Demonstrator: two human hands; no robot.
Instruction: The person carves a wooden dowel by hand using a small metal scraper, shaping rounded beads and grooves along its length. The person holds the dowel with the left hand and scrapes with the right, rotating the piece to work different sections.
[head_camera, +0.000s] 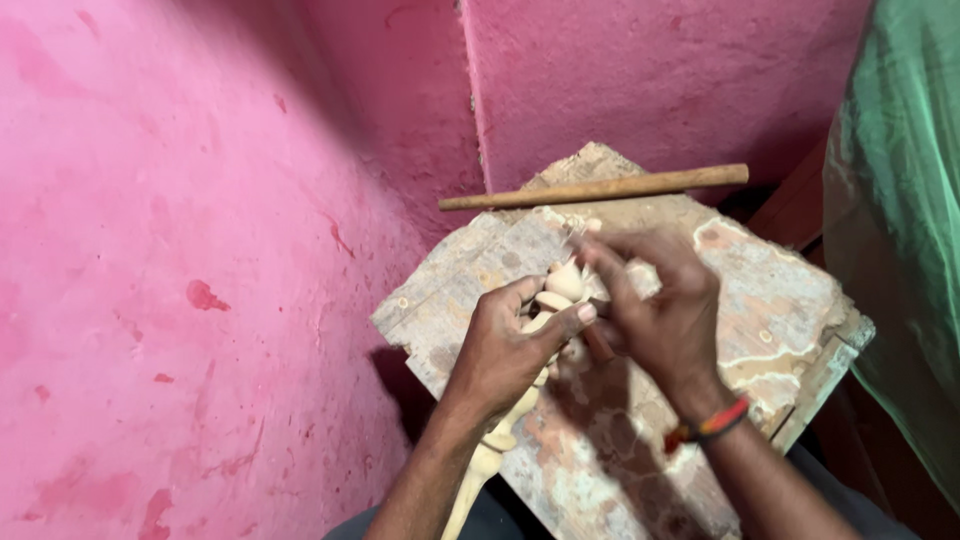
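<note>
No package, label, sign or screen shows anywhere in this view. The pink walls carry only stains and bare plaster, and the worn board bears no sticker or print, as far as the blurred middle of the picture lets one tell.

My left hand (505, 350) comes up from the bottom edge, forearm bare, fingers curled shut in a grip with the thumb pressed across on top. My right hand (655, 300) reaches in from lower right, fingertips pinched together, just touching the left; red-orange band on its wrist.
</note>
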